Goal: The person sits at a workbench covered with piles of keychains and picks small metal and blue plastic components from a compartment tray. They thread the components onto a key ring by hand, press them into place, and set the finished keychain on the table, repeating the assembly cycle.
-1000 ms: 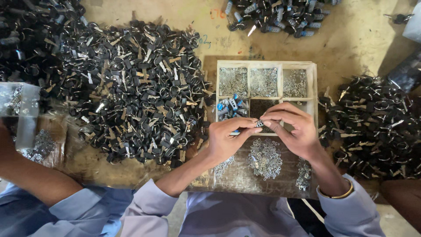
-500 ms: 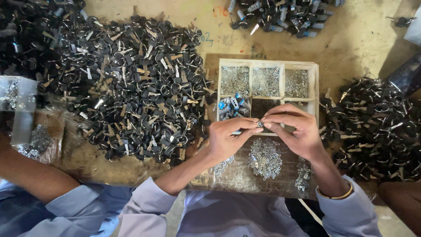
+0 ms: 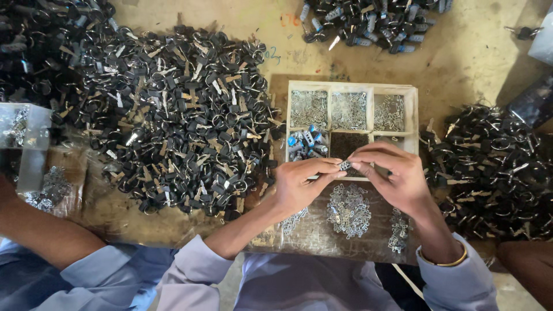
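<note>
My left hand and my right hand meet over the front edge of a pale wooden compartment tray. Together their fingertips pinch a small metal piece. The tray's back row holds silvery metal parts, and a middle compartment holds small blue and silver pieces. A heap of silvery links lies on the board just below my hands.
A large pile of black and metal parts fills the left of the table. A smaller dark pile lies at right, another at the top. A co-worker's arm in a blue sleeve rests at lower left beside a clear container.
My hands stay together over the tray's front edge, with only slight shifts of the fingers around the small piece. The piles have not moved.
</note>
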Tool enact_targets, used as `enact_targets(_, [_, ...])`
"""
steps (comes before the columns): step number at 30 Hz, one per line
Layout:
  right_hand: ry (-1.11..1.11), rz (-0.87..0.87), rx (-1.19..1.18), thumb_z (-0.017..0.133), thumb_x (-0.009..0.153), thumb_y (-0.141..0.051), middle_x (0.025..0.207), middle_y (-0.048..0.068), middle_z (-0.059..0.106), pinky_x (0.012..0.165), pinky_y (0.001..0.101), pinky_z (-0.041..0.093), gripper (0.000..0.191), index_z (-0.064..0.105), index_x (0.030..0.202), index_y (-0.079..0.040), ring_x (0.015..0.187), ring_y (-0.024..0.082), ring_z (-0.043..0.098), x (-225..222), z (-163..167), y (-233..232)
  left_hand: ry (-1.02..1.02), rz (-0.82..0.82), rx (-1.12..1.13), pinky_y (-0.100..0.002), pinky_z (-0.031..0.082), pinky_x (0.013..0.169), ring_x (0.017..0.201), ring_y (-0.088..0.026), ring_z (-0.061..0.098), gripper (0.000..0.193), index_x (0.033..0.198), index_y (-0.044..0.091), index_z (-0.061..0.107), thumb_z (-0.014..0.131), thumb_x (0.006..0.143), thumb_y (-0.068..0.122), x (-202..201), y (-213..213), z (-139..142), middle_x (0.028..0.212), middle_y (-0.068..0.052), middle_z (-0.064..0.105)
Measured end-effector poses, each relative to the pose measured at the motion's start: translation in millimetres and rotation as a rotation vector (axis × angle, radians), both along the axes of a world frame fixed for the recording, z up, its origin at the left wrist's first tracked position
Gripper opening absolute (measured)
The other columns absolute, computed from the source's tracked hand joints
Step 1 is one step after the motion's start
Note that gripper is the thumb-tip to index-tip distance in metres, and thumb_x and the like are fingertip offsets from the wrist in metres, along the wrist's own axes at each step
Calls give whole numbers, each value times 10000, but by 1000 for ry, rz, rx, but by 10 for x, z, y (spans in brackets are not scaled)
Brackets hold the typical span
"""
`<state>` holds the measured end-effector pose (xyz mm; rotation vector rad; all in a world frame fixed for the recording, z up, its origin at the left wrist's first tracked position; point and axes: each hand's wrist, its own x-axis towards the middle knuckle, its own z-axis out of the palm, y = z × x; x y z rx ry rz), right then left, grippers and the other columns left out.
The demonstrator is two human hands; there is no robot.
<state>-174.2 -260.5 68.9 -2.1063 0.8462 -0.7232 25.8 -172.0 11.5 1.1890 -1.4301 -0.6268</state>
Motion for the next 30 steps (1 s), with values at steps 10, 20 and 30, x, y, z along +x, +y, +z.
enact_targets(10, [46, 137, -44, 712, 876, 34, 1139, 88, 707, 795, 303, 586, 274, 746, 1133, -53, 975, 215, 718, -34, 15, -11, -21, -3, 11, -274, 662, 744, 897, -202, 803, 134, 984, 34, 773, 840, 878, 80, 12, 10, 78, 1033, -119, 789])
enact_targets(20, [140, -123, -147, 741, 952, -82, 1192, 101, 716, 864, 347, 544, 332, 713, 1283, -93, 1009, 249, 690, -367, 327, -208, 83, -8, 19, -285, 669, 816, 948, -204, 796, 146, 981, 0, 757, 846, 873, 41, 37, -11, 154, 1044, -143, 783])
enact_targets(30, [620, -162, -342, 806, 835, -228, 845, 35, 705, 724, 399, 476, 144, 787, 942, -133, 733, 238, 646, -689, 139, 401, 100, -27, 30, -294, 651, 845, 965, -212, 789, 141, 979, -32, 739, 833, 878, -2, 119, 9, 370, 1043, -150, 782])
